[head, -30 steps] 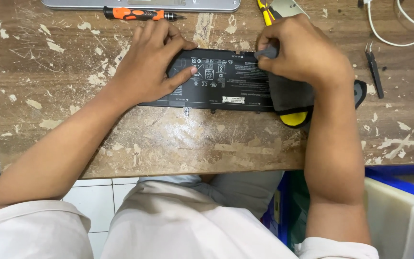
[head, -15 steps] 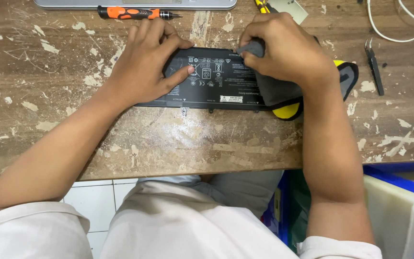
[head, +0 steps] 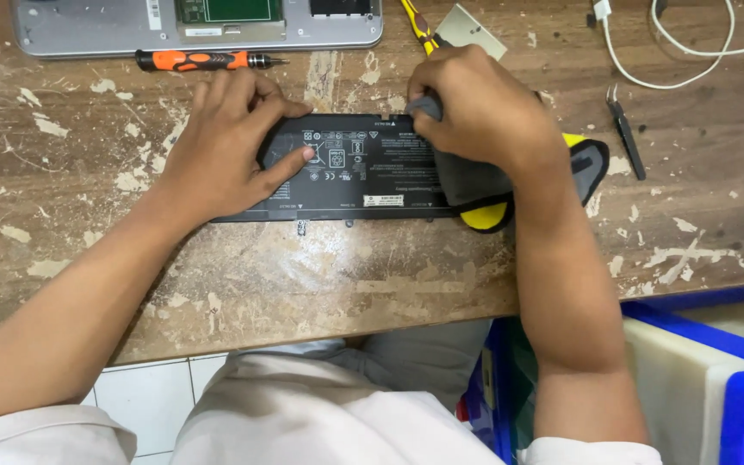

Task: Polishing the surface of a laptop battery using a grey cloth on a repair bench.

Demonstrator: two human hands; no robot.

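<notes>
Two hands on the battery [head: 363,168], flat on the worktop [head: 346,275]: left hand [head: 226,146] pressing open-palmed, right hand [head: 484,112] clenched on a grey cloth [head: 467,181]. Hard rubbing risks flexing the pack.

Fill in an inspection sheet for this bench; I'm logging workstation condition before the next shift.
Surface: worn wooden bench, scratched, with flaking pale paint.
Job's things: flat black laptop battery lying flat; grey and yellow cloth over its right end.
Clutter: orange-handled screwdriver; opened grey laptop base at the far edge; black tweezers; yellow-handled tool, partly hidden.
Grippers: left hand pressed flat on the battery's left part; right hand gripping the cloth against the battery.
Cables: white cable looped at the far right.
Surroundings: white tiled floor; blue bin beside the person's right leg.
</notes>
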